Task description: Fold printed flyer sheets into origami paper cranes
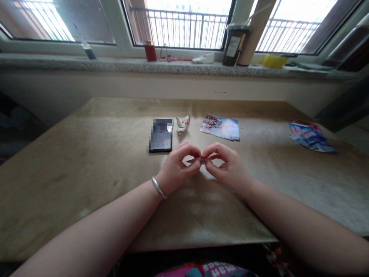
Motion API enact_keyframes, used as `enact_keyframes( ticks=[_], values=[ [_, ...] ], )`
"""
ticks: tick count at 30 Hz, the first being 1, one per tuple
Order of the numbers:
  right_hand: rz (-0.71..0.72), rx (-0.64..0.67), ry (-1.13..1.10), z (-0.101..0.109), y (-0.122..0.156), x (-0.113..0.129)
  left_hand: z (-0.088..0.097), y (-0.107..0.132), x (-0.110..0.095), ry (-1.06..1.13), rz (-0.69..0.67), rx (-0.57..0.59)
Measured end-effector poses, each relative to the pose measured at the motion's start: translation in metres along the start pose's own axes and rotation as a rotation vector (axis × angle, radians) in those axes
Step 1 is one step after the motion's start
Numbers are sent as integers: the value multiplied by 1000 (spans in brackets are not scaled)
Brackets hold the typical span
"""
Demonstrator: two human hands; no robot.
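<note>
My left hand (184, 163), with a silver bangle (158, 187) at its wrist, is closed in a pinch. My right hand (226, 163) pinches from the other side, and the fingertips of both hands meet. Between them is a small piece of folded paper (203, 161), with a bit of red and a pale lower part showing. A thin pointed end of it pokes out inside the ring of my left thumb and finger. Most of the paper is hidden by my fingers. Just beyond my hands lies a small folded paper figure (183, 124), white with coloured print.
A dark phone (161, 136) lies left of the paper figure. Printed sheets (220, 127) lie to its right, and a fanned pile of blue-and-red printed papers (311, 136) is at the far right of the table (86, 161). The granite windowsill (115, 66) holds a red container (150, 51) and a dark bottle (235, 45).
</note>
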State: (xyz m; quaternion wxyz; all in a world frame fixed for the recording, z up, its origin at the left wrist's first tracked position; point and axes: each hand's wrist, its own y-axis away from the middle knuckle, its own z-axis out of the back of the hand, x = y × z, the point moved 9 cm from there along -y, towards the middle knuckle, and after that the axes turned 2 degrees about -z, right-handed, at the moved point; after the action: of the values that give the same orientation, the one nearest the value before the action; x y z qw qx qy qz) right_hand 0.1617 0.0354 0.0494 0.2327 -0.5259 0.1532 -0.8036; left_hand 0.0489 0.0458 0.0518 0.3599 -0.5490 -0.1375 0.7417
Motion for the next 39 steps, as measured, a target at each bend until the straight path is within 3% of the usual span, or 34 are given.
enact_keyframes(
  ticks=[19,26,32,35,39],
  values=[
    [59,27,28,0,-1,5,-2,2,6,34,77,32],
    [54,32,39,-2,0,8,0,-1,-8,-109,-34,-3],
    [35,26,44,-3,0,7,1,-2,-12,-128,-50,-39],
    [28,28,28,-3,-1,7,-1,-2,-8,-108,-36,-26],
    [-47,5,9,-3,-3,-2,-4,0,10,-6,84,-5]
  ],
)
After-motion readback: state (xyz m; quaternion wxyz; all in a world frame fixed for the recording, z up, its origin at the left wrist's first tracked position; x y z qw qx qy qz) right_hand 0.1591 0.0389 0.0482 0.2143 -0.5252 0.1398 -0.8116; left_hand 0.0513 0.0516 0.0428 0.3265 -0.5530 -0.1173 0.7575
